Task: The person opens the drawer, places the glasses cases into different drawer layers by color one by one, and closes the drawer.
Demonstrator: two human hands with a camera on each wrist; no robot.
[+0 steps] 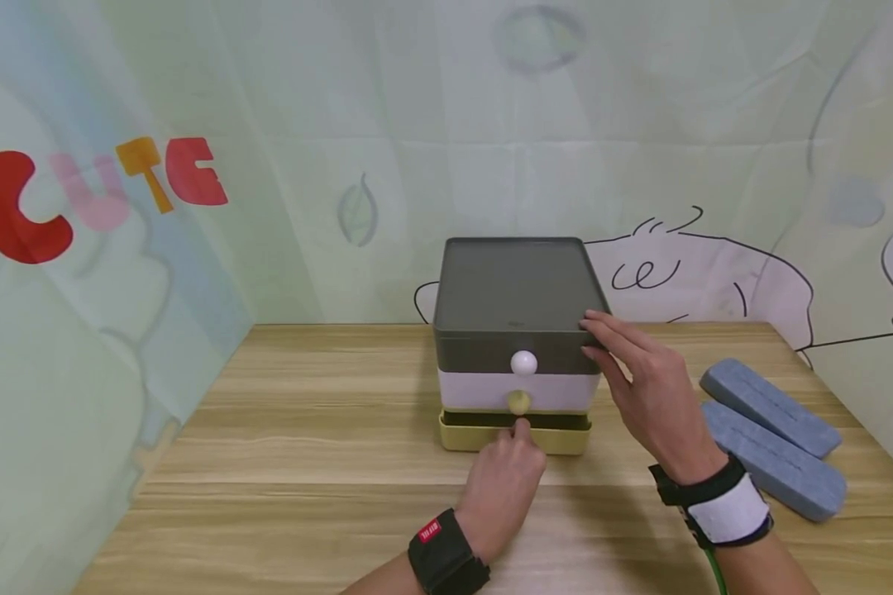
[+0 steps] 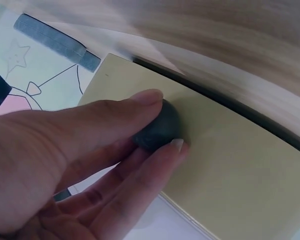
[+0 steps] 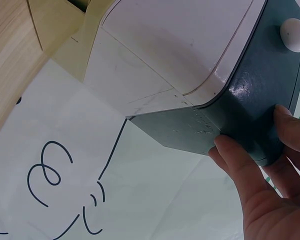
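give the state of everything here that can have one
bottom yellow drawer: partly open
middle lilac drawer: shut
top grey drawer: shut
left hand: pinching the bottom drawer's dark knob
right hand: holding the front right corner of the drawer unit
far blue-grey block: lying on the table
near blue-grey block: lying beside it

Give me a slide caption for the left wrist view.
Left hand pinches the dark round knob on a yellow drawer front, blue-grey block at upper left.

The drawer box (image 1: 491, 350) stands on the table (image 1: 305, 430), left of two blocks (image 1: 777, 464)
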